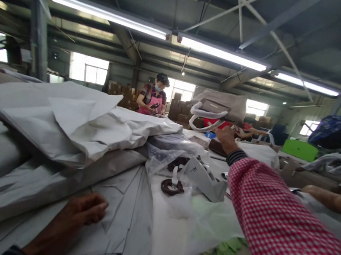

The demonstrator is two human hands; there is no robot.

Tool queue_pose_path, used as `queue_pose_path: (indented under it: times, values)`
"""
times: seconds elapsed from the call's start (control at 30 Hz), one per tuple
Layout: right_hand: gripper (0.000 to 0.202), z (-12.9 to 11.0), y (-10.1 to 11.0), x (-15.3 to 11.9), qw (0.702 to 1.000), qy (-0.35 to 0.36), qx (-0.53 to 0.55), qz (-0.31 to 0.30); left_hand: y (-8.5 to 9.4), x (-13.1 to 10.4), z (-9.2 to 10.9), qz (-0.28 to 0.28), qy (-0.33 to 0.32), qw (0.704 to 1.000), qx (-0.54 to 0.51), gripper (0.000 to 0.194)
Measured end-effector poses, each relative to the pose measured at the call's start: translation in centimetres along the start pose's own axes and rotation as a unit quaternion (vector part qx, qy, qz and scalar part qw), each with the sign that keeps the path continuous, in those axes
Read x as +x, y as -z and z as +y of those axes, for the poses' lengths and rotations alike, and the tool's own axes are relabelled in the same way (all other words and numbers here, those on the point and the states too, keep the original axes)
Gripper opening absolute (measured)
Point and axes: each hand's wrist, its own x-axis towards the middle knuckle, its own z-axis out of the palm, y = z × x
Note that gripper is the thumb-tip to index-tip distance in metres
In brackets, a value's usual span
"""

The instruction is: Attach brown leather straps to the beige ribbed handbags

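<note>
My right hand (226,140) reaches far forward in a red-and-white checked sleeve, its fingers closed at the lower edge of a raised taupe handbag (236,105). The bag's handles (207,118) are wrapped in white. My left hand (73,220) is over stacked grey sheets (114,223) at the lower left, its fingers curled together; anything inside them is hidden. Large white sheets (93,118) are heaped beyond it. On the table between my hands lie a dark brown ring-shaped item (172,187) and an open white box (205,180).
Clear plastic bags (213,223) and green pieces (229,254) lie in front. Another person's forearm (332,201) enters from the right, near more wrapped handles. A green case (300,149) stands behind. A person in a pink apron (153,100) is across the table.
</note>
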Motion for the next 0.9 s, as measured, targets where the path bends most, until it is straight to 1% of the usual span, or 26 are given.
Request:
queue_pose_path:
  times: [0.03,0.1,0.17,0.2,0.27,0.37,0.47,0.53,0.6,0.67,0.77,0.83,0.9]
  values:
    - [0.029,1.2,-1.2,-0.3,1.000,-0.003,-0.013,-0.010,-0.1,-0.1,-0.1,-0.012,-0.020,0.999,0.028,0.049]
    - [0.017,3.1,-4.2,-2.0,0.998,0.005,-0.022,-0.054,-0.3,-0.6,0.1,-0.028,-0.048,0.995,0.079,0.043]
    - [0.017,4.1,-7.7,-4.5,0.992,0.049,-0.014,-0.116,-0.5,-1.0,0.5,-0.038,-0.062,0.989,0.132,0.039]
    - [0.018,4.2,-9.4,-5.8,0.985,0.079,-0.007,-0.150,-0.5,-1.2,0.7,-0.042,-0.067,0.984,0.160,0.037]
    - [0.019,3.6,-12.3,-8.4,0.966,0.143,0.008,-0.216,-0.7,-1.5,1.0,-0.046,-0.077,0.972,0.216,0.029]
    - [0.018,1.4,-15.3,-11.1,0.931,0.221,0.023,-0.291,-0.9,-2.0,1.3,-0.058,-0.105,0.955,0.270,0.020]
    - [0.018,-1.3,-17.1,-12.8,0.901,0.270,0.037,-0.338,-1.0,-2.4,1.6,-0.078,-0.133,0.937,0.314,0.017]
    - [0.017,-3.0,-18.1,-13.7,0.887,0.291,0.048,-0.355,-1.0,-2.6,1.9,-0.081,-0.140,0.920,0.357,0.014]
    - [0.014,-4.6,-19.0,-14.7,0.882,0.309,0.052,-0.352,-1.1,-2.6,2.2,-0.074,-0.143,0.903,0.398,0.012]
    - [0.016,-6.2,-19.7,-15.4,0.879,0.333,0.051,-0.337,-1.2,-2.5,2.2,-0.062,-0.149,0.891,0.424,0.010]
    - [0.024,-8.9,-20.5,-16.2,0.866,0.367,0.060,-0.334,-1.3,-2.5,1.9,-0.045,-0.168,0.877,0.448,0.013]
    - [0.025,-10.9,-20.7,-16.6,0.849,0.379,0.076,-0.361,-1.3,-2.4,1.6,-0.036,-0.179,0.866,0.465,0.015]
    - [0.026,-12.8,-20.8,-17.2,0.822,0.400,0.087,-0.396,-1.2,-2.3,1.5,-0.027,-0.186,0.858,0.479,0.016]
